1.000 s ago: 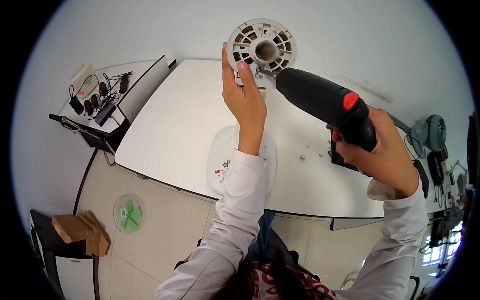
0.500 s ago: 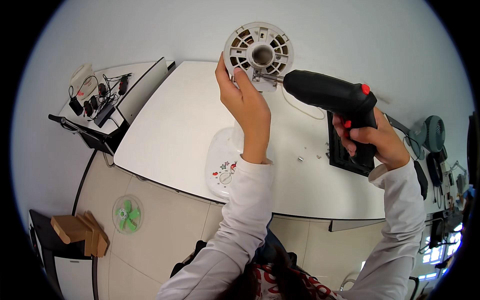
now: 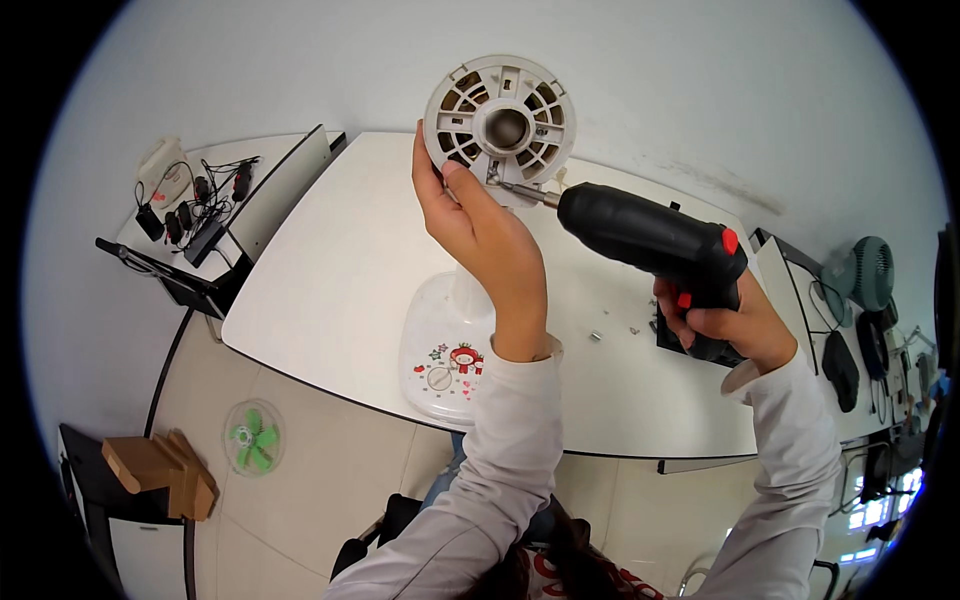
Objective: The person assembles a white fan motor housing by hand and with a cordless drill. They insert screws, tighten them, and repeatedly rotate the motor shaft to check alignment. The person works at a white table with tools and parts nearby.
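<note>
Since before, the black drill (image 3: pixel 650 235) has come nearer. The right hand (image 3: pixel 748 325) grips it tight. The left hand (image 3: pixel 485 240) holds the white fan head (image 3: pixel 500 125) at the table's (image 3: pixel 330 270) far side.

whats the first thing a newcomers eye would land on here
Probably the bulky black power screwdriver right of centre, gripped in the right hand, its bit pointing at the lower part of the round white slotted housing. The left hand holds that housing at top centre. Then the bright green fan blades stand out on the pale floor at lower left.
</note>
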The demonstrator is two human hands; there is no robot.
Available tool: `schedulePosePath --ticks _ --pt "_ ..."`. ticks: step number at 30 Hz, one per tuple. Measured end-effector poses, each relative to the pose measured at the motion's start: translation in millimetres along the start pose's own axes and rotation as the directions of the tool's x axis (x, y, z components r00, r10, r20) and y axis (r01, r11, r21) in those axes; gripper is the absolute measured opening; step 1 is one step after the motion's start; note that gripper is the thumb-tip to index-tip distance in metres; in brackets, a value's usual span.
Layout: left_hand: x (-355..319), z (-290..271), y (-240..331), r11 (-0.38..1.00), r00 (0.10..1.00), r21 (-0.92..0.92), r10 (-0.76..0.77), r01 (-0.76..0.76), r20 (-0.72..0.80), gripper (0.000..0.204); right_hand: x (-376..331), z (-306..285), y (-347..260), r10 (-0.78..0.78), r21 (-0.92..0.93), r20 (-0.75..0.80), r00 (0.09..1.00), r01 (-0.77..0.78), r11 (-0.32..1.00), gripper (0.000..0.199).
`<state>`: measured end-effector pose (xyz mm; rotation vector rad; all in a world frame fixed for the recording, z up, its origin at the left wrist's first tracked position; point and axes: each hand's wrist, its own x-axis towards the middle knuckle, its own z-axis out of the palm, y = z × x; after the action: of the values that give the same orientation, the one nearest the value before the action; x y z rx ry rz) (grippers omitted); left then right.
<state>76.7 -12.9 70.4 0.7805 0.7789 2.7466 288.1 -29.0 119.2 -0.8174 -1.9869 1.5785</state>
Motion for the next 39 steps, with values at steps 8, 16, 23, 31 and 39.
schedulePosePath --ticks 8,16,23,31,39 --pt "8 -21 -6 0.932 0.948 0.222 0.243 -0.287 0.205 0.045 -21 0 18 -0.068 0.084 -0.04 0.997 0.071 0.994 0.048" --pt "16 -42 -11 0.755 0.833 0.405 0.33 -0.516 0.444 0.027 -67 -2 84 -0.012 0.276 -0.317 0.948 0.104 0.956 0.048" --pt "21 -47 -5 0.675 0.755 0.392 0.395 -0.625 0.523 0.025 -71 -4 96 0.01 0.308 -0.385 0.923 0.118 0.944 0.049" --pt "28 -55 -5 0.642 0.724 0.407 0.36 -0.65 0.588 0.022 -81 -5 103 0.034 0.313 -0.4 0.916 0.101 0.944 0.053" --pt "36 -57 9 0.527 0.669 0.458 0.329 -0.716 0.667 0.014 -84 -4 105 0.023 0.331 -0.403 0.915 0.122 0.936 0.05"
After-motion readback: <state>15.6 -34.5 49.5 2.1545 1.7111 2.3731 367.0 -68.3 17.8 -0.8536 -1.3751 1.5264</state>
